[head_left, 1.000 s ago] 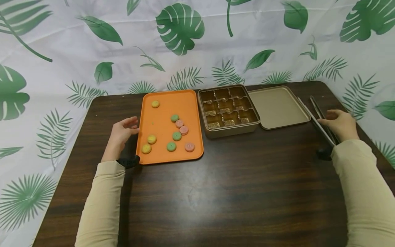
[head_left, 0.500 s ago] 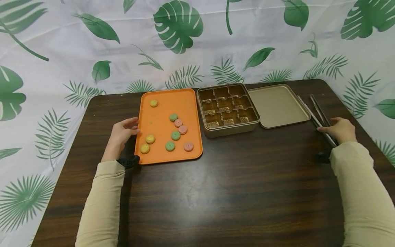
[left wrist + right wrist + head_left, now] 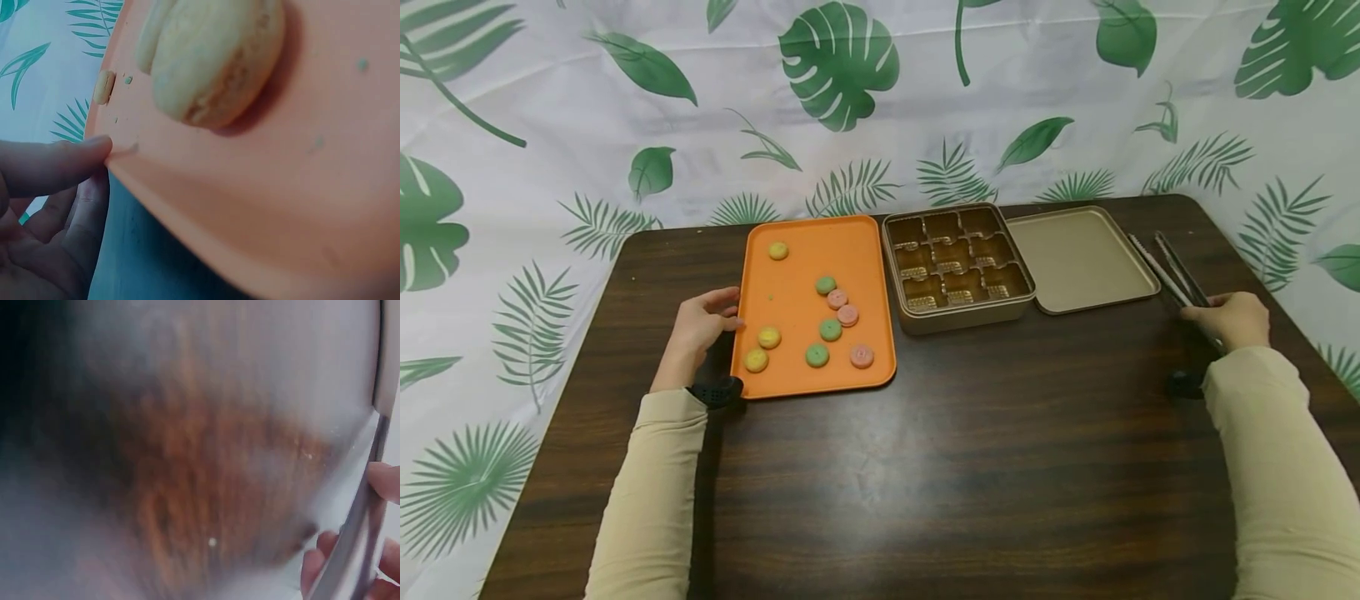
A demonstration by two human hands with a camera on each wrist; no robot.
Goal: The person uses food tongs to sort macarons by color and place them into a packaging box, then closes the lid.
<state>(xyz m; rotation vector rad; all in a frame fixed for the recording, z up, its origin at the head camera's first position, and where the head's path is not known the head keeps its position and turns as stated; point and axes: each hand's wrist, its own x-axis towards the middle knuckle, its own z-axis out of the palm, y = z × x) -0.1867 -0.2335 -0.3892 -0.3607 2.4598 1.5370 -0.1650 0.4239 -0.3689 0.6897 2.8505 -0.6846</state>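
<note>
Right hand settles on the tongs

The right hand (image 3: pixel 1234 322) sits slightly lower than a second ago, its fingers curled round the tongs (image 3: pixel 1183 267), so the tool seems secured, though it remains beside the gold lid (image 3: pixel 1084 260). The left hand (image 3: pixel 702 323) has stayed at the orange tray (image 3: pixel 797 275), thumb on the rim; whether its other fingers grip from below cannot be told. Nine macarons (image 3: pixel 831 330) lie on that tray, well apart from the tongs, the gold box (image 3: pixel 967 317) standing between on the worktop (image 3: pixel 970 467).
</note>
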